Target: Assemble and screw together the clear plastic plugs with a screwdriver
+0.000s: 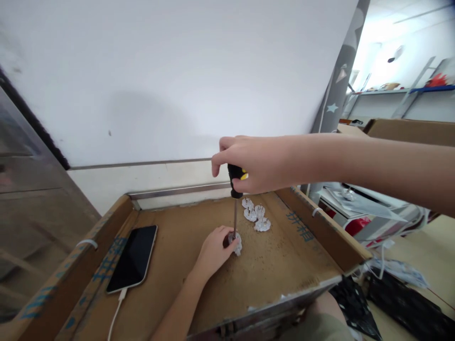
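In the head view, my right hand (236,163) is closed round the black and yellow handle of a screwdriver (235,213). The screwdriver stands nearly upright, its shaft pointing down. At its tip lies a small clear plastic piece (238,247) with a scalloped edge. My left hand (217,246) pinches this piece against the cardboard surface, thumb and fingers near the screwdriver tip. Whether a screw sits under the tip is too small to tell. Beyond it, to the right, several similar clear plastic pieces (262,224) lie in a group, with thin prongs sticking up.
A cardboard box tray (170,265) with raised sides forms the work surface. On its left lies a phone (134,258) with a white charging cable (115,312). A white panel (195,85) rises behind. Black plastic bags (408,303) lie on the floor at right.
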A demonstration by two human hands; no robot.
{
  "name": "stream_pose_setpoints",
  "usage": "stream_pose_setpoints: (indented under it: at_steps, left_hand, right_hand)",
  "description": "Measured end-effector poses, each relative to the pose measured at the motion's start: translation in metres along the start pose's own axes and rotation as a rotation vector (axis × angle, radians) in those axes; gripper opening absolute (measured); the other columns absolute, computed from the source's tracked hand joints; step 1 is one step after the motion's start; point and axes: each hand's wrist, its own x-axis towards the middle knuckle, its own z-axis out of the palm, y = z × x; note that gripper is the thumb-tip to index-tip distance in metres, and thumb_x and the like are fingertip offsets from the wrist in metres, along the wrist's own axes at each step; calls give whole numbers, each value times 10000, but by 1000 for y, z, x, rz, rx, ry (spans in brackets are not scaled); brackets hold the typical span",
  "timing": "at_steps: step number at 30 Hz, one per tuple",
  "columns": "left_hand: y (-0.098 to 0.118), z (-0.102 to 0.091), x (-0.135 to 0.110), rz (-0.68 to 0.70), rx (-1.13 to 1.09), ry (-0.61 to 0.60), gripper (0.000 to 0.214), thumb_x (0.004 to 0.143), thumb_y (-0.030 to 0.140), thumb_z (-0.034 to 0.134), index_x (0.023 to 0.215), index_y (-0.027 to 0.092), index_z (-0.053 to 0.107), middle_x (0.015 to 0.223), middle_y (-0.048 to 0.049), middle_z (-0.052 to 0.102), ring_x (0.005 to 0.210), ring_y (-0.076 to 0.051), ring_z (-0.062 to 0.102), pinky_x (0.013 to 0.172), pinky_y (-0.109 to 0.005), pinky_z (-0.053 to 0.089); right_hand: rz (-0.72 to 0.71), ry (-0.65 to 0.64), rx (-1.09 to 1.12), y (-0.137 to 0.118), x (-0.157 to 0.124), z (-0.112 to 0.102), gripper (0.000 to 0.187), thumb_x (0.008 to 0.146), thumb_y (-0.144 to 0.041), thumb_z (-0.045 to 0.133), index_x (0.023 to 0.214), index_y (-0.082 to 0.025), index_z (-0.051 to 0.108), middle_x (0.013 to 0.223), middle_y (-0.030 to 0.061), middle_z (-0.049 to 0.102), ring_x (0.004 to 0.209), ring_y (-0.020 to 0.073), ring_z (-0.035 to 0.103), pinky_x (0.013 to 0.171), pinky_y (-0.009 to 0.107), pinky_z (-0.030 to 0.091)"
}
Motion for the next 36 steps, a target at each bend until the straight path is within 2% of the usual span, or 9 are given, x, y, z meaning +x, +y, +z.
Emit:
stream_pose_setpoints:
  at_steps: [6,9,11,16,21,26,31,34,36]
  left_hand:
    - [2,-2,0,5,2,5,212,830,347,500,974,232,604,860,-16,598,811,-174,549,729,-285,426]
    - [3,-2,0,3,3,-3,211,823,339,510,977,231,607,850,-17,601,800,-178,550,724,-286,427]
    - [3,-2,0,4,-1,-4,213,822,339,511,979,232,606,866,-19,604,812,-180,550,729,-287,427]
    - [1,-1,-1,3,0,8,209,823,347,512,967,228,605,880,-19,603,818,-180,544,736,-289,425]
    - [3,-2,-1,8,-13,4,211,829,336,503,985,236,603,875,-16,602,827,-181,550,747,-297,427]
    - [5,-4,0,-4,-13,-2,216,825,337,505,979,224,607,885,-32,607,835,-189,548,750,-306,434]
    - [6,-5,0,-8,-16,-7,213,823,331,506,979,229,608,881,-27,609,825,-187,550,741,-308,432]
    - [7,-5,-1,-9,-22,-5,217,821,334,505,980,230,610,887,-30,610,830,-190,552,743,-306,433]
    - [6,-4,0,-16,-18,-3,220,822,341,501,977,228,610,884,-32,609,830,-191,551,741,-304,433]
  right_hand:
    - [-37,52,162,-4,0,-4,227,799,-278,446,961,-215,592,954,38,586,733,103,504,615,231,345]
    - [-51,32,230,-11,0,-4,289,774,-209,454,1032,-255,575,1072,34,552,733,87,501,602,219,345]
    - [-47,17,182,-15,0,-3,297,776,-248,470,1057,-264,564,1076,40,548,697,88,495,567,220,325]
    - [102,58,-175,-16,1,-2,244,821,-304,426,897,-149,599,807,81,581,640,125,480,552,248,280]
    - [-101,22,87,-10,-1,-1,277,770,-296,506,1039,-263,559,1067,24,534,604,51,457,535,217,288]
    - [-1,105,-85,-14,-2,3,238,821,-346,454,876,-161,593,830,63,579,633,98,465,550,237,264]
    - [-133,66,80,-13,-5,1,234,775,-333,518,985,-245,573,986,21,568,627,66,456,537,219,269]
    - [-34,67,-18,-14,-4,-1,228,795,-359,501,910,-185,593,860,48,583,647,96,460,559,235,267]
    - [-13,51,-13,-14,-4,-2,203,789,-313,501,913,-185,597,877,50,586,652,96,464,565,234,269]
